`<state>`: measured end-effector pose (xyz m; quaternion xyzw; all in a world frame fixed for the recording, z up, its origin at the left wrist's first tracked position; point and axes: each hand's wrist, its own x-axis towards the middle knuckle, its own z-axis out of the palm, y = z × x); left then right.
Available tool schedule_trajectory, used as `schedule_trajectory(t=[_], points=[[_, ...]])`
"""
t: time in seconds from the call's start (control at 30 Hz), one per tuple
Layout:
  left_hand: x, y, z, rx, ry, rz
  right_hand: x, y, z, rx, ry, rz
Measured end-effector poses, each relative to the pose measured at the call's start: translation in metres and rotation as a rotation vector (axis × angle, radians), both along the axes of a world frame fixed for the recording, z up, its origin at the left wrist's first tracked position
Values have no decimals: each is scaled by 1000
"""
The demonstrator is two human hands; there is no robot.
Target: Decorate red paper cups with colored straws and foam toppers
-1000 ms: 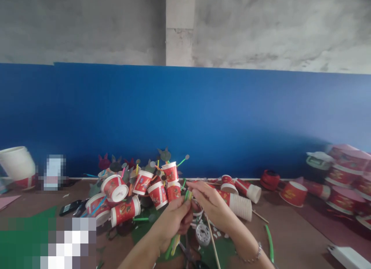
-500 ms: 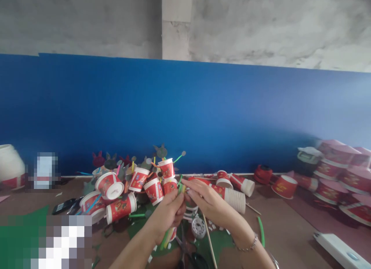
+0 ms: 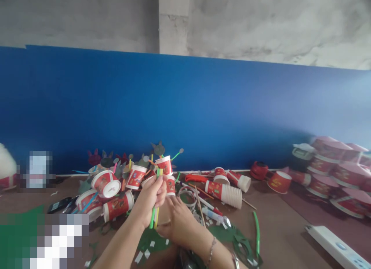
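Observation:
My left hand (image 3: 150,197) is closed round a green and a yellow straw (image 3: 154,217), held upright in front of a pile of red paper cups (image 3: 116,191) with straws and dark paper shapes stuck in them. My right hand (image 3: 178,222) is lower, just right of the straws' bottom ends, knuckles up, fingers curled at something tan and cup-shaped that I cannot make out. A bracelet shows on that wrist.
A stack of red-and-white cups (image 3: 224,192) lies on its side to the right, near a clear ring (image 3: 187,195) and thin sticks. Green paper scraps (image 3: 232,236) litter the brown table. Red bowls (image 3: 336,168) are stacked far right, a white box (image 3: 337,247) at the front right. A blue wall panel stands behind.
My left hand has lifted the straws up and to the left. My right hand has let go of their top ends and dropped down below them. The view has shifted.

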<state>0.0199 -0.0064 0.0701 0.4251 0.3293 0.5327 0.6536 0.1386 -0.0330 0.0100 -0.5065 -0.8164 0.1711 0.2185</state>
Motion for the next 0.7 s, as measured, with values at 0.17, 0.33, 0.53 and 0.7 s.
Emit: schedule_trajectory(t=[0.17,0.33,0.53,0.7], points=[[1,-1,-2,-9,-24,-47,-14,6,-18,114,93,79],[4,-3,-2,-57,-58,-87,8,13,2,36,182,152],[20,-16,-7,-157,-160,-172,74,31,40,-99,-23,-139],[49,-19,-46,-253,57,-290,100,32,44,-153,-95,-209]])
